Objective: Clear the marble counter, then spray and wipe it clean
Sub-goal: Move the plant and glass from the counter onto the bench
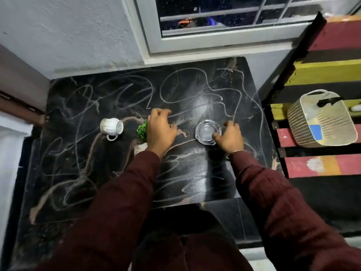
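A black marble surface (109,173), veined in brown and scrawled all over with pale looping streaks, fills the corner below a grey wall (68,32) and a white-framed window (205,24). To its right a wooden bench (320,69) with red and yellow painted slats carries a striped plastic basket (320,122) lying on its side. Two arms in maroon sleeves (117,192) reach across the marble. The left hand (161,130), fingers curled downward, covers a small green plant (142,129) in a pale pot; whether its grip has closed on the plant cannot be told. The right hand (231,136) curls its fingers against the right edge of a clear glass ashtray (207,132) standing near the middle of the marble. A white ribbed cup (111,126) lies tipped on its side just left of the plant, handle toward the viewer.
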`<action>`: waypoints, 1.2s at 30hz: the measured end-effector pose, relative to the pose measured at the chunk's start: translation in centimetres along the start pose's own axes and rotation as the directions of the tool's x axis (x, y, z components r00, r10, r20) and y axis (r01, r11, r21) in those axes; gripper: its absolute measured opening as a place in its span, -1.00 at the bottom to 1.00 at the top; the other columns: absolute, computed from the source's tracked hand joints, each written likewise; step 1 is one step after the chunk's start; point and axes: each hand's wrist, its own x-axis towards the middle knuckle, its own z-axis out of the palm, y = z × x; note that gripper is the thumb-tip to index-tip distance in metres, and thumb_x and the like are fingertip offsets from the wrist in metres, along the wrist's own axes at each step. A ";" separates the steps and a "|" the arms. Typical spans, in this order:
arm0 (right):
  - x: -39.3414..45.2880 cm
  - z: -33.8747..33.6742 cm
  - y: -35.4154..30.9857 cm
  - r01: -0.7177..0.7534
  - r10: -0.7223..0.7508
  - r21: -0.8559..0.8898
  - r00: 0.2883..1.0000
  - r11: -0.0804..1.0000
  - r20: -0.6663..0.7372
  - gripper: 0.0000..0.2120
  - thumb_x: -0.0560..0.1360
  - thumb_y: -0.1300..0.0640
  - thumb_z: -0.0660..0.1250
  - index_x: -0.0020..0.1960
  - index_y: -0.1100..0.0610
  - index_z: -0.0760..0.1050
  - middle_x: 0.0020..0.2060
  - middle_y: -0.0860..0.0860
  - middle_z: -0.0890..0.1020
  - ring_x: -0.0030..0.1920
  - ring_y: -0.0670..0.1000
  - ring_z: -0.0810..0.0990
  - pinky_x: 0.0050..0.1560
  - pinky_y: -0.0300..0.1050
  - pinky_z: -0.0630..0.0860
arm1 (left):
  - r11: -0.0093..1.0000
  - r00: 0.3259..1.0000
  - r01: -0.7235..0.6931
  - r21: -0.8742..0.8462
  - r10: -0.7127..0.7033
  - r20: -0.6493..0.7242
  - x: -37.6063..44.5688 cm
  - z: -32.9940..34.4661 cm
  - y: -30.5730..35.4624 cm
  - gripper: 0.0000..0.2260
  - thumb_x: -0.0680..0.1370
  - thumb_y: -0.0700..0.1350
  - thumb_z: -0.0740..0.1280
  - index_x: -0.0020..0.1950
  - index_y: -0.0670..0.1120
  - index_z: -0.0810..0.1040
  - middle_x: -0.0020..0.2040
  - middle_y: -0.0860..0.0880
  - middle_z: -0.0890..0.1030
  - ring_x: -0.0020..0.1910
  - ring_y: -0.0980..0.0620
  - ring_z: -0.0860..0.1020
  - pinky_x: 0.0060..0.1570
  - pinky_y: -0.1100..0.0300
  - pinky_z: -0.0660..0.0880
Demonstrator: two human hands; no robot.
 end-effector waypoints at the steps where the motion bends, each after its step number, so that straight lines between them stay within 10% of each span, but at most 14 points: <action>1: 0.2 0.3 -0.1 0.018 -0.017 -0.066 1.000 0.998 0.012 -0.36 0.37 -0.07 0.45 0.30 0.22 0.35 0.24 0.22 0.42 0.21 0.26 0.44 0.17 0.07 0.42 | 1.000 1.000 0.005 -0.022 -0.005 -0.031 0.3 0.5 -0.6 -0.63 0.46 -0.31 0.43 0.27 -0.21 0.63 0.24 -0.20 0.55 0.17 -0.15 0.54 0.24 0.00 0.50; 4: 0.5 1.4 -0.3 0.114 -0.103 -0.268 0.993 0.957 0.057 -0.04 0.28 -0.29 0.44 0.45 0.20 0.17 0.32 0.21 0.36 0.29 0.27 0.35 0.22 0.16 0.38 | 0.832 0.905 0.354 -0.427 -0.420 -0.068 0.0 1.2 -0.5 -0.92 0.47 -0.28 0.46 -0.09 -0.22 0.60 -0.21 -0.11 0.58 -0.28 -0.06 0.54 -0.26 0.12 0.53; 8: 1.2 2.9 -1.1 0.135 -0.118 -0.301 0.990 0.944 0.073 0.14 0.22 -0.37 0.43 0.53 0.18 0.00 0.39 0.19 0.29 0.36 0.26 0.29 0.30 0.18 0.32 | 0.517 0.720 0.571 -0.638 -0.689 0.087 -1.2 3.2 -0.8 -0.75 0.54 -0.15 0.52 -0.24 -0.08 0.48 -0.62 0.08 0.48 -0.64 0.16 0.37 -0.67 0.36 0.27; 12: 1.6 3.8 -1.5 0.166 -0.136 -0.320 0.984 0.933 0.116 0.19 0.18 -0.40 0.44 0.53 0.17 -0.03 0.41 0.18 0.26 0.35 0.26 0.27 0.27 0.19 0.35 | 0.462 0.664 0.580 -0.671 -0.745 0.061 -0.6 4.4 -1.3 -0.78 0.50 -0.02 0.56 -0.14 -0.08 0.57 0.03 -0.14 0.73 -0.48 0.09 0.42 -0.58 0.30 0.34; 18: 2.4 4.1 -1.5 0.258 -0.229 -0.289 0.965 0.922 0.130 0.14 0.22 -0.24 0.51 0.52 0.25 0.00 0.40 0.19 0.28 0.31 0.24 0.28 0.34 0.08 0.29 | 0.399 0.624 0.578 -0.712 -0.778 0.072 0.8 5.4 -1.5 -0.67 0.60 0.12 0.44 0.00 -0.15 0.53 -0.14 -0.01 0.55 -0.34 0.07 0.51 -0.68 0.34 0.36; 22: 2.9 3.9 -1.1 0.369 -0.332 -0.213 0.924 0.905 0.189 0.16 0.18 -0.21 0.55 0.52 0.22 0.01 0.43 0.15 0.25 0.37 0.21 0.27 0.38 0.06 0.29 | 0.410 0.597 0.525 -0.746 -0.802 -0.021 1.9 5.8 -2.0 -0.70 0.52 0.07 0.52 -0.10 -0.14 0.56 0.00 -0.08 0.65 -0.26 -0.06 0.62 -0.26 0.11 0.60; 26: 3.2 3.7 -0.4 0.373 -0.334 -0.267 0.925 0.888 0.182 0.17 0.15 -0.29 0.52 0.52 0.17 0.03 0.42 0.12 0.27 0.34 0.19 0.32 0.32 0.12 0.37 | 0.715 0.716 0.492 -0.496 -0.657 -0.237 2.0 5.7 -2.3 -0.57 0.34 0.04 0.57 0.13 -0.14 0.66 0.11 -0.11 0.73 0.05 -0.11 0.69 0.10 0.01 0.64; 30: 4.1 3.5 -0.4 0.393 -0.359 -0.246 0.917 0.886 0.175 0.14 0.15 -0.22 0.53 0.52 0.16 0.04 0.45 0.10 0.24 0.35 0.19 0.33 0.32 0.10 0.37 | 0.920 0.912 0.357 -0.161 -0.381 -0.155 1.4 5.3 -2.5 -0.69 0.42 -0.05 0.56 0.12 -0.08 0.69 -0.07 0.00 0.68 -0.11 -0.01 0.59 -0.02 0.21 0.47; 36: 5.1 2.9 -0.2 0.428 -0.370 -0.340 0.901 0.837 0.224 0.19 0.13 -0.22 0.55 0.54 0.10 -0.02 0.42 0.10 0.24 0.32 0.19 0.34 0.25 0.13 0.43 | 0.799 0.948 0.317 -0.510 -0.274 0.160 1.0 6.1 -2.3 -0.82 0.55 -0.31 0.40 -0.03 -0.02 0.61 -0.16 0.10 0.68 -0.12 0.06 0.65 0.02 0.07 0.68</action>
